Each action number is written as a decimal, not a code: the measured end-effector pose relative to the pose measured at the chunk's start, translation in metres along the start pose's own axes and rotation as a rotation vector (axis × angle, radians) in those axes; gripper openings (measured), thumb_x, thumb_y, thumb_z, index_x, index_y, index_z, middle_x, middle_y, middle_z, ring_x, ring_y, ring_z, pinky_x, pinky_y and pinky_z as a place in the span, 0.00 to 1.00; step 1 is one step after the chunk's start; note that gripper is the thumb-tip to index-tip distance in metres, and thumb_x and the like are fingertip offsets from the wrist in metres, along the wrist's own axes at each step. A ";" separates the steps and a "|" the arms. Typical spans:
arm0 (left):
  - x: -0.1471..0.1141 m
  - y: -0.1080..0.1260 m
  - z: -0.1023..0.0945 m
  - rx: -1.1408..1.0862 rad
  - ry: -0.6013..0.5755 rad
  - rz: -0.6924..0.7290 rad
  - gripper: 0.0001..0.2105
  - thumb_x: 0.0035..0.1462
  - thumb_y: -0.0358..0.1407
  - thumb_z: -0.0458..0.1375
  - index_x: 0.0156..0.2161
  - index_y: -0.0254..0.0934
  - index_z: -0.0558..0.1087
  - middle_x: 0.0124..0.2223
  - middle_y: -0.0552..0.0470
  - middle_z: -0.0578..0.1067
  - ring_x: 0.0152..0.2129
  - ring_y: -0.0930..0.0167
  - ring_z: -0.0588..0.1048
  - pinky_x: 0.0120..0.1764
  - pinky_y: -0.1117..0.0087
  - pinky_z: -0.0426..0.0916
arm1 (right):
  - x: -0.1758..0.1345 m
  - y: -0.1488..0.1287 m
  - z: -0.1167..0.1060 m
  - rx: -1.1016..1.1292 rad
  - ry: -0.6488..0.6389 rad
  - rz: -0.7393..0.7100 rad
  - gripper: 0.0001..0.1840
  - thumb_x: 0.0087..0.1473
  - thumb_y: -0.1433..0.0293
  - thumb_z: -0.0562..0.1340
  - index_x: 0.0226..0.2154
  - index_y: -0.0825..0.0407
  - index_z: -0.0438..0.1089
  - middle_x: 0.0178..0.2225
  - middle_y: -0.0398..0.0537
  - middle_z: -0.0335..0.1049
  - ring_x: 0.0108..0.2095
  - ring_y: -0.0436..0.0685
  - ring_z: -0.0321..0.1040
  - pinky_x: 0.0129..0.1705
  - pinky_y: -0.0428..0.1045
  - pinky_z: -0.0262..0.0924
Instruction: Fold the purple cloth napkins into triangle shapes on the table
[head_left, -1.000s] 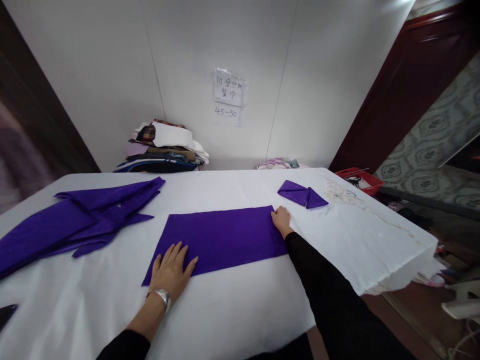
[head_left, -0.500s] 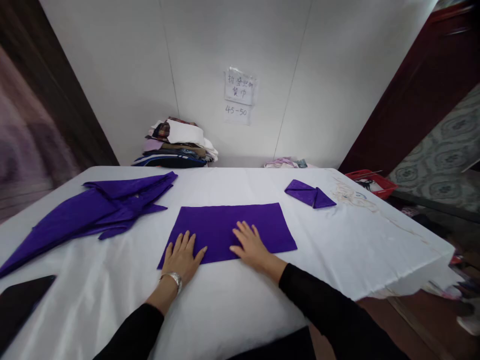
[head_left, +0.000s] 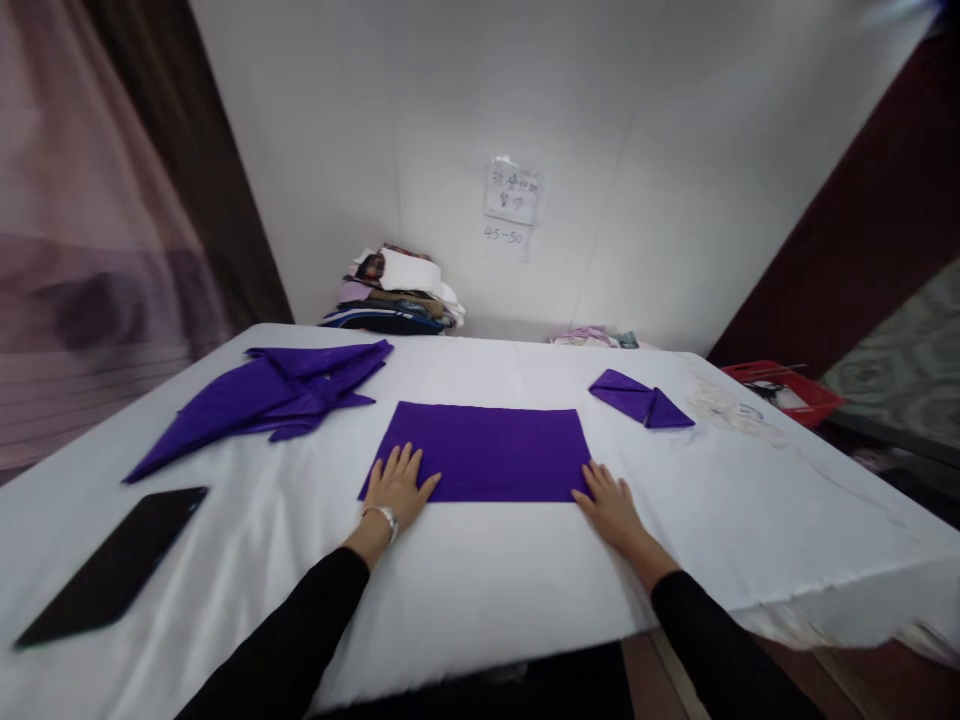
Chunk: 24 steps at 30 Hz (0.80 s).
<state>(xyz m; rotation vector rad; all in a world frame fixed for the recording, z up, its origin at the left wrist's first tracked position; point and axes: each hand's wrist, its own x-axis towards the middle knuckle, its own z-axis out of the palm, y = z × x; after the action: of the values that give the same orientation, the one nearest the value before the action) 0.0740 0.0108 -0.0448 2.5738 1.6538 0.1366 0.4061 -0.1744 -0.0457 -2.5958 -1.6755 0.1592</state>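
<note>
A purple cloth napkin (head_left: 495,452), folded into a flat rectangle, lies on the white tablecloth (head_left: 480,570) in front of me. My left hand (head_left: 399,487), with a silver bracelet at the wrist, rests open on its near left corner. Fingers spread, my right hand (head_left: 609,503) touches the near right corner. Behind and to the right lies a small folded purple napkin (head_left: 641,400) with pointed ends. To the left is a loose, crumpled pile of purple cloth (head_left: 262,395).
A dark flat tablet-like object (head_left: 112,565) lies at the left. Stacked clothes (head_left: 397,290) stand against the back wall, with a smaller cloth heap (head_left: 589,337) farther right. A red basket (head_left: 787,390) is beyond the table's right edge. Handwritten signs (head_left: 512,205) hang on the wall.
My right hand has slid from the middle of the napkin to its near right corner. My left hand stays at the left corner. The whole view has shifted.
</note>
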 end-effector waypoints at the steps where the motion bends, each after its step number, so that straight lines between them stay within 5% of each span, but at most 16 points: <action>1: -0.001 0.000 -0.001 -0.005 -0.004 -0.001 0.34 0.57 0.54 0.38 0.62 0.34 0.54 0.65 0.45 0.50 0.62 0.61 0.45 0.60 0.55 0.42 | -0.002 0.008 0.002 -0.022 0.013 0.026 0.34 0.59 0.53 0.43 0.62 0.53 0.45 0.65 0.51 0.39 0.64 0.61 0.33 0.60 0.63 0.32; 4: -0.003 0.002 -0.007 -0.022 -0.037 -0.013 0.33 0.57 0.54 0.37 0.62 0.35 0.53 0.65 0.46 0.49 0.62 0.62 0.44 0.60 0.56 0.40 | -0.004 0.011 0.004 -0.067 0.104 0.004 0.34 0.59 0.54 0.43 0.62 0.56 0.46 0.64 0.53 0.39 0.64 0.61 0.32 0.60 0.64 0.31; 7: -0.003 0.013 -0.014 -0.041 -0.091 -0.060 0.34 0.57 0.55 0.38 0.62 0.34 0.53 0.66 0.44 0.48 0.62 0.60 0.44 0.60 0.54 0.40 | 0.000 -0.020 0.000 -0.043 0.185 -0.151 0.35 0.59 0.52 0.42 0.62 0.56 0.46 0.65 0.51 0.37 0.64 0.59 0.29 0.61 0.62 0.29; 12: 0.006 0.061 -0.017 -0.109 -0.086 0.067 0.33 0.57 0.54 0.37 0.62 0.36 0.53 0.66 0.44 0.47 0.62 0.60 0.43 0.60 0.52 0.40 | 0.008 -0.093 -0.001 0.020 0.075 -0.392 0.37 0.58 0.50 0.41 0.62 0.55 0.45 0.65 0.51 0.37 0.64 0.59 0.29 0.61 0.61 0.26; 16: 0.025 0.084 -0.003 -0.129 -0.071 0.184 0.31 0.58 0.53 0.37 0.62 0.37 0.53 0.66 0.45 0.48 0.62 0.61 0.44 0.60 0.52 0.39 | 0.013 -0.117 0.007 0.040 -0.002 -0.442 0.37 0.58 0.50 0.41 0.62 0.55 0.45 0.64 0.51 0.38 0.64 0.60 0.31 0.61 0.62 0.28; 19: 0.044 0.071 0.005 -0.120 -0.043 0.181 0.33 0.57 0.55 0.36 0.62 0.38 0.53 0.65 0.46 0.49 0.62 0.62 0.44 0.60 0.52 0.38 | 0.013 -0.113 0.011 0.040 -0.004 -0.430 0.37 0.58 0.49 0.41 0.62 0.54 0.45 0.64 0.50 0.38 0.64 0.61 0.32 0.61 0.62 0.29; 24: 0.077 0.018 -0.001 -0.087 -0.025 -0.028 0.34 0.57 0.56 0.35 0.62 0.37 0.53 0.65 0.47 0.49 0.62 0.62 0.44 0.60 0.52 0.39 | 0.005 -0.088 0.014 0.027 -0.006 -0.407 0.37 0.58 0.49 0.41 0.62 0.52 0.45 0.65 0.49 0.38 0.64 0.60 0.32 0.61 0.62 0.28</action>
<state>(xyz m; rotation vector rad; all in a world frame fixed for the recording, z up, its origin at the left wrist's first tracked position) 0.1224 0.0737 -0.0388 2.4783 1.6372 0.1702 0.3268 -0.1339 -0.0516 -2.1755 -2.1374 0.1684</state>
